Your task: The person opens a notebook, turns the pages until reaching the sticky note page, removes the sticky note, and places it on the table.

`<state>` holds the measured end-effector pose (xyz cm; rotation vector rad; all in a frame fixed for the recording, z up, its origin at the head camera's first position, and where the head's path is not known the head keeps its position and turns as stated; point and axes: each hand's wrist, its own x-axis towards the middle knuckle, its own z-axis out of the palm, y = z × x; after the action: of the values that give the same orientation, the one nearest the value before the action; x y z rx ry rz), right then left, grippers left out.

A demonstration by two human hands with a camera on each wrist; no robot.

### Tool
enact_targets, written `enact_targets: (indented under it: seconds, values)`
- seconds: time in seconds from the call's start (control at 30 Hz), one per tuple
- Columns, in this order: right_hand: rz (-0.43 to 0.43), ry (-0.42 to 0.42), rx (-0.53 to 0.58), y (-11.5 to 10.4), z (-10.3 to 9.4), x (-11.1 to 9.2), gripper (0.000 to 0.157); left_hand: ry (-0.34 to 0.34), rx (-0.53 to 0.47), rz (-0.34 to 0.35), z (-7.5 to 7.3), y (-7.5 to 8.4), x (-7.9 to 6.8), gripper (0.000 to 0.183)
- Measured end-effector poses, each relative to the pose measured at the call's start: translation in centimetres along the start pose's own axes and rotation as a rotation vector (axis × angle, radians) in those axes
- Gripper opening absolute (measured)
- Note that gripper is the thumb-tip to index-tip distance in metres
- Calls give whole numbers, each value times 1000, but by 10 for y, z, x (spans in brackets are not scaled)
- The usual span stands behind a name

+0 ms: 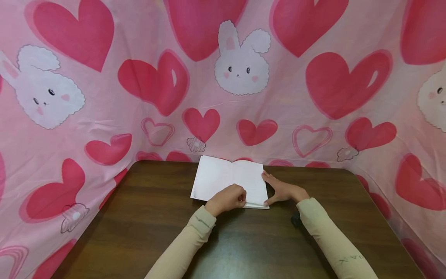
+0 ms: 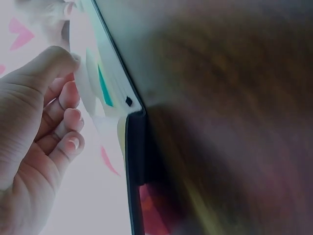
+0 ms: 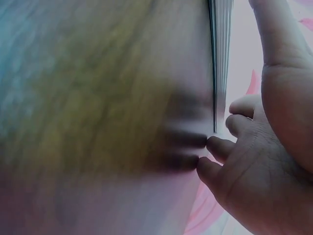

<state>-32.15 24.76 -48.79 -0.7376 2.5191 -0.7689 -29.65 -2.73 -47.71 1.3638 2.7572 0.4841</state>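
An open book [image 1: 216, 174] with white pages lies near the far edge of the table. My left hand [image 1: 228, 199] is over its lower edge and pinches a page between thumb and curled index finger; the left wrist view shows this page [image 2: 84, 81] lifted from the others, above a dark cover [image 2: 136, 152]. My right hand [image 1: 283, 190] rests at the book's right edge with thumb and fingers spread. Its thumb is at the lower right corner, and in the right wrist view the other fingertips [image 3: 209, 169] touch the tabletop beside the page stack [image 3: 222, 58].
The brown wooden table [image 1: 244, 244] extends toward me and to both sides of the book. A pink cloth [image 1: 209, 97] with hearts and rabbits hangs behind and around the table. A small dark object [image 1: 295, 220] shows by the right cuff.
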Motion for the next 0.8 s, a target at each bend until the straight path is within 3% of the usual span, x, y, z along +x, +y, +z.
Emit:
enact_targets:
  seconds: [0.27, 0.63, 0.8]
  values:
    - [17, 13, 4, 2, -2, 1, 127, 136, 70, 9, -7, -2, -12, 14]
    - [29, 14, -52, -7, 2, 7, 123, 457, 256, -42, -9, 7, -15, 16]
    - [52, -1, -79, -8, 7, 8, 123, 588, 320, -45, -18, 9, -11, 16]
